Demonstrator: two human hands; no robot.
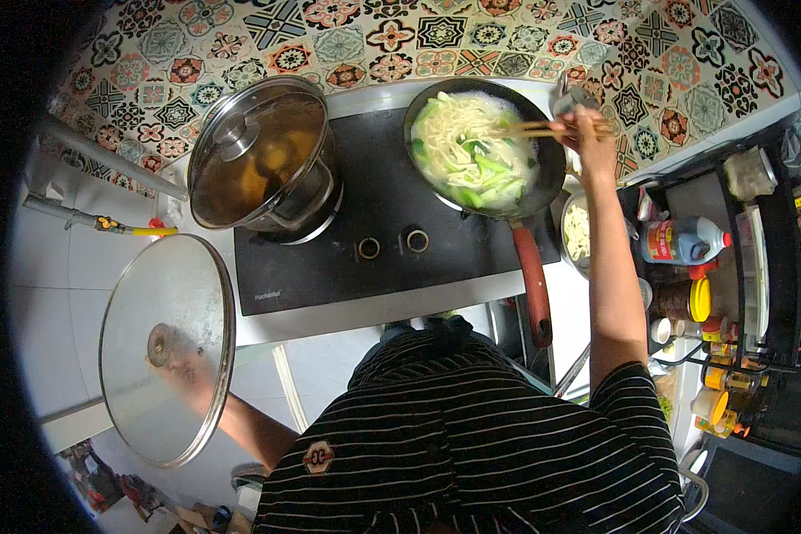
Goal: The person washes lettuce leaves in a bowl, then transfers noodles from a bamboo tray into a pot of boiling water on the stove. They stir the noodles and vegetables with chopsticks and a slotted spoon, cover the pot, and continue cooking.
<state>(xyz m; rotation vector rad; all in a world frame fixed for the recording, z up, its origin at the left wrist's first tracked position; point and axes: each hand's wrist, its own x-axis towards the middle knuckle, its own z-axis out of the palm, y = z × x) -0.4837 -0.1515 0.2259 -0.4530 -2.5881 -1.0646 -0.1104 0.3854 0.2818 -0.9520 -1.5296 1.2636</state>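
My right hand [582,137] grips a pair of wooden chopsticks [537,128] over a dark wok [553,170]. Their tips reach into noodles [464,120] and green vegetable pieces [490,175] in a pale, foamy liquid. The wok sits on the right burner, its red-brown handle [530,280] pointing toward my body. Off to the left, my left hand [190,377] holds a round glass lid [140,280] by its knob, tilted up beside the stove. The hand shows blurred through the fogged glass.
A lidded pot [287,207] with brown contents occupies the left burner of the black gas stove [374,167]. A bowl of noodles [577,230] stands right of the wok, under my forearm. A rack [734,267] at right holds bottles and jars. A yellow-ended pipe [143,231] juts in at left.
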